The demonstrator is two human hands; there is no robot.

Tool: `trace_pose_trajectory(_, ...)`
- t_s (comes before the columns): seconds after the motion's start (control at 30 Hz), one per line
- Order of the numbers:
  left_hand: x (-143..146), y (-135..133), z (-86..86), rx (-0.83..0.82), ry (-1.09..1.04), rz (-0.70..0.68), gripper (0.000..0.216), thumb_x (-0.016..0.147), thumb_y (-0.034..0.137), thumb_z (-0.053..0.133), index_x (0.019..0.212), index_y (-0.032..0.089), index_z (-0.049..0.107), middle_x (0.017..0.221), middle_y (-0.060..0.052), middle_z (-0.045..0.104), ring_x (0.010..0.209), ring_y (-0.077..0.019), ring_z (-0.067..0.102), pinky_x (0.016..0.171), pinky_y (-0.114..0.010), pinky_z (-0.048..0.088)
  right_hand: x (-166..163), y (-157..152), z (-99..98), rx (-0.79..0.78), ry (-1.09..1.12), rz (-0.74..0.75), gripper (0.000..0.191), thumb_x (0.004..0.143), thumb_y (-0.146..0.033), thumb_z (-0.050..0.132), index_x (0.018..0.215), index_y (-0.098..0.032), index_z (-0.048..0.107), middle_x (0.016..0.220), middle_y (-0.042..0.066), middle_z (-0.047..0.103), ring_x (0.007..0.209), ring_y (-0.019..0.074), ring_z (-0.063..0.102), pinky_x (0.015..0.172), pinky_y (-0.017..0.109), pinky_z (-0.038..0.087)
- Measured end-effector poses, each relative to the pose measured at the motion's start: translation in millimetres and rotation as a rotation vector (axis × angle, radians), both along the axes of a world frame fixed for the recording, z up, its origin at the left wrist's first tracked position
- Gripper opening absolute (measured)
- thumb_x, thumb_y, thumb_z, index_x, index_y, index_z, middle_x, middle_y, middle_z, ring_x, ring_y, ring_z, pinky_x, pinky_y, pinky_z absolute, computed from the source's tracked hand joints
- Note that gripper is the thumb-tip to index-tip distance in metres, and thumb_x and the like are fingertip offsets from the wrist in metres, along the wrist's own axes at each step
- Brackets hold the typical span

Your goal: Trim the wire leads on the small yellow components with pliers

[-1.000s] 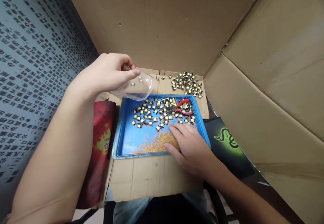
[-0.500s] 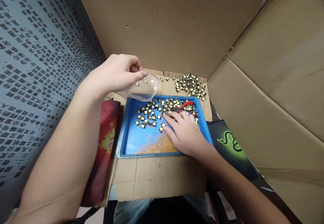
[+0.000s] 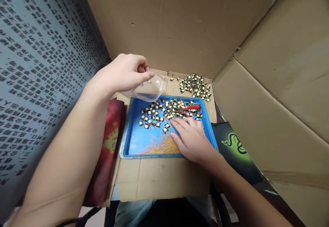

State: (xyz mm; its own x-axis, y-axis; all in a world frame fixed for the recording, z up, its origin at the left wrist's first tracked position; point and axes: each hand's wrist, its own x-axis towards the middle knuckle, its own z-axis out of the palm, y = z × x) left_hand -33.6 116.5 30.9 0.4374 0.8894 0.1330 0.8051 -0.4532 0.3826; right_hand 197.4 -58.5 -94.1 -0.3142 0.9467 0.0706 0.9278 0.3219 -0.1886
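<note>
My left hand (image 3: 123, 74) is raised above the far left corner of a blue tray (image 3: 133, 141) and pinches the rim of a small clear plastic bag (image 3: 149, 90) with a few small parts inside. My right hand (image 3: 191, 136) lies flat in the tray with fingers stretched out, fingertips among several small yellow-and-black components (image 3: 156, 112). Just below that hand lies a heap of fine copper-coloured wire clippings (image 3: 161, 146). Red-handled pliers (image 3: 190, 110) rest in the tray's far right corner, just beyond my fingers.
A second pile of the small components (image 3: 195, 85) sits on the cardboard behind the tray. Cardboard walls (image 3: 269, 83) close in the back and right. A red mat (image 3: 105, 158) lies left of the tray, a black mat with a green snake logo (image 3: 235, 144) right.
My right hand slid from the wire clippings up into the components, then drew back slightly. The left hand with the bag stayed almost still.
</note>
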Motion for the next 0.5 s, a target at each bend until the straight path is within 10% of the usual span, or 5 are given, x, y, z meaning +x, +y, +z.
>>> trace_pose_trajectory(0.5,1,4,-5.2,0.009,-0.001,-0.026,0.036,0.086,0.053,0.063,0.098,0.021,0.072,0.092,-0.008,0.075,0.089,-0.0275,0.066,0.086,-0.036,0.045,9,-17,8.4,-0.091,0.004,0.066,0.050,0.112,-0.046,0.037,0.149,-0.022,0.061,0.159,0.006,0.058,0.126,0.0352,0.053,0.100,0.053,0.039)
